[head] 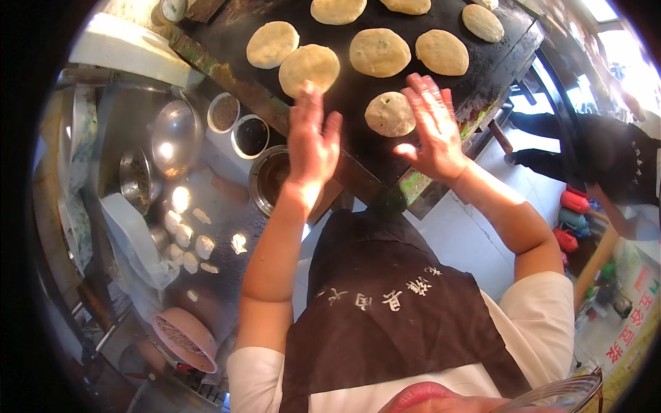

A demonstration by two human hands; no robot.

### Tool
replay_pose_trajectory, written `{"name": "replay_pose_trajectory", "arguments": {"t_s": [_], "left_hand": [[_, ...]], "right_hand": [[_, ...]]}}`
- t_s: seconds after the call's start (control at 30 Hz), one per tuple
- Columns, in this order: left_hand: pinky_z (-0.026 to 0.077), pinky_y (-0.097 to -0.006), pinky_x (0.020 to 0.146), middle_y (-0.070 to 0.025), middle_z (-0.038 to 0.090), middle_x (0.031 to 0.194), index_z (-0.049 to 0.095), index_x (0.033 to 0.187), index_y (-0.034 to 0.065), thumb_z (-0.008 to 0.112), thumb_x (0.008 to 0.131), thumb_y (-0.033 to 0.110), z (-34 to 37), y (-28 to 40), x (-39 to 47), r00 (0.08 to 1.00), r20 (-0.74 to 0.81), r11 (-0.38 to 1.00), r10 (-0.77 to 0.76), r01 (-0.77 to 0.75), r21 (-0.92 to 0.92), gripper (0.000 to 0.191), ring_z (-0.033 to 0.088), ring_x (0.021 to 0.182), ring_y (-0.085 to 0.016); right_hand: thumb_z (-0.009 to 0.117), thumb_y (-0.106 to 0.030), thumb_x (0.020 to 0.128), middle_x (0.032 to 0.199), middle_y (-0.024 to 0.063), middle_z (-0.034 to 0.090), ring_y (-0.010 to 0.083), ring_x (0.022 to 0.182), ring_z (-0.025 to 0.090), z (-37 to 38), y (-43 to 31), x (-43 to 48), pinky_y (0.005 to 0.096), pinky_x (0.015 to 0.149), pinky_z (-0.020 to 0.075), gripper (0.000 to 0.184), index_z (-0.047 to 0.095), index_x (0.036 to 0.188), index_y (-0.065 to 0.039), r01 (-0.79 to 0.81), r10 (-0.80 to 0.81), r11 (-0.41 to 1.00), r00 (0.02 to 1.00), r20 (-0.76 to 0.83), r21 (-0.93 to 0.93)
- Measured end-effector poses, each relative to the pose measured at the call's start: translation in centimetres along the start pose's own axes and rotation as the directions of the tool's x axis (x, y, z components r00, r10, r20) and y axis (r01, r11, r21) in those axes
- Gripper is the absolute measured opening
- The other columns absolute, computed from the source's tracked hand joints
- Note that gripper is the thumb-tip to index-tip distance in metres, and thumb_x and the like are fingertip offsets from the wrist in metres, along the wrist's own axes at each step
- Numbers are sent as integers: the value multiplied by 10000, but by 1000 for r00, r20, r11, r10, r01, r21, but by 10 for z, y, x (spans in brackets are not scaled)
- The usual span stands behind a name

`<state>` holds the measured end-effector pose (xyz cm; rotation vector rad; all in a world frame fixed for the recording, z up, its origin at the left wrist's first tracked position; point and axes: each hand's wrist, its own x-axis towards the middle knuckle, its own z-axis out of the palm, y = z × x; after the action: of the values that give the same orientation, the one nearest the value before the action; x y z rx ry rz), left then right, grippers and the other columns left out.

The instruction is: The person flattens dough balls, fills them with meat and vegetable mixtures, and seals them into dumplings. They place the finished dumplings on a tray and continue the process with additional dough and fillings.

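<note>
Several round flatbreads of dough lie on a dark flat griddle (pixel 356 98) before me. My left hand (pixel 313 139) is raised with its fingers apart from the thumb, its fingertips at the lower edge of a flatbread (pixel 310 67) that overlaps its neighbour (pixel 272 45). My right hand (pixel 433 129) is spread, its fingers beside the right edge of a smaller dough round (pixel 390 114) with green specks; whether they touch it I cannot tell. Both hands look shiny and hold nothing. Two larger flatbreads (pixel 380 52) (pixel 442 52) lie beyond it.
Left of the griddle stand a tub of dark sauce (pixel 250 136), a tub of brown seasoning (pixel 223 112) and a metal pot (pixel 268 180). Dough pieces (pixel 205 247) lie on the metal worktop, with a pink bowl (pixel 185 340) below them. Another person (pixel 614 155) is at the right.
</note>
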<state>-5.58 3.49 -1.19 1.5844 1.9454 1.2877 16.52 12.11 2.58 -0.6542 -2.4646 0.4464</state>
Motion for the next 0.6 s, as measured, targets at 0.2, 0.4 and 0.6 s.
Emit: {"name": "replay_pose_trajectory", "arguments": {"t_s": [0.2, 0.4, 0.6], "left_hand": [[212, -513, 1145, -269, 322, 1485, 335, 1421, -68, 589, 901, 302, 34, 35, -48, 920, 375, 923, 116, -239, 300, 687, 293, 1399, -399], [233, -522, 1130, -281, 286, 1498, 302, 1425, -93, 625, 870, 352, 33, 56, -51, 960, 278, 918, 39, -144, 368, 781, 248, 1415, -404], [254, -502, 1126, -248, 415, 1435, 420, 1374, -65, 607, 893, 300, 23, 31, -26, 918, 369, 906, 146, -274, 323, 632, 351, 1375, -360]], "right_hand": [[544, -400, 913, 1514, 135, 347, 316, 1418, 293, 8, 4, 17, 491, 1158, 206, 638, 402, 1414, -33, -27, 58, 991, 971, 234, -134], [251, -457, 1025, 1395, 156, 508, 292, 1400, 344, 16, 29, 48, 453, 1174, 111, 604, 566, 1286, -12, -142, -6, 818, 967, 255, 557], [248, -501, 1004, 1508, 165, 356, 294, 1450, 226, 16, 35, 33, 463, 1178, 105, 655, 410, 1422, -23, -93, -18, 949, 938, 347, 300]]}}
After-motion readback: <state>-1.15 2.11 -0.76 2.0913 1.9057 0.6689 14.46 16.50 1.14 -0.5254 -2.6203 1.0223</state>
